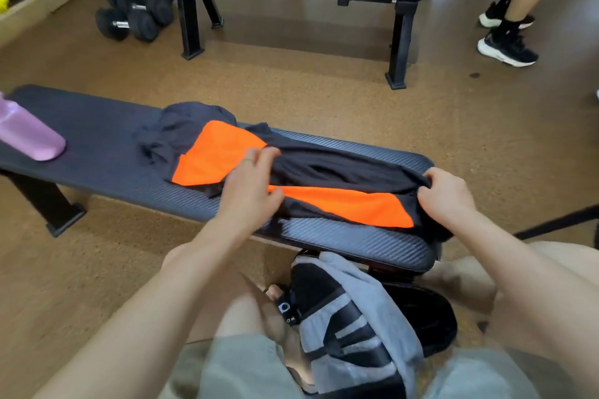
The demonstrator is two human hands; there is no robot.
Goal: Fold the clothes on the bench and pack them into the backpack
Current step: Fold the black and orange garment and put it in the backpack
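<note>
Near bench (97,152) ran from 9 o'clock to 3 o'clock across the middle of the view. On it lay a black-and-orange garment (340,172), stretched lengthwise toward the 3 o'clock end, partly flattened, with loose folds through the middle. A second, dark grey garment (181,129) sat bunched just beside it at 10 o'clock, the two touching or overlapping; which lay on top could not be told.

Left hand (249,185) was on the cloth near the middle of the black-and-orange piece, fingers curled and pinching a ridge of fabric. Right hand (447,194) gripped the edge at the 3 o'clock end, fingers clenched round a gather of cloth hanging over the bench end.

Backpack (350,317), grey and black, stood on the floor at 6 o'clock, between the person's knees and just under the bench edge. Whether its mouth was unzipped could not be told.

Pink bottle (29,133) lay on the bench at 9 o'clock, well apart from the clothes.

Handling, as judged: thin sports fabric, light, limp, probably slick. It would not hold a crease, so take it at the hems or corners with both hands, pull taut, then press each fold flat. The bench being narrow, overhanging cloth may slide off.
</note>
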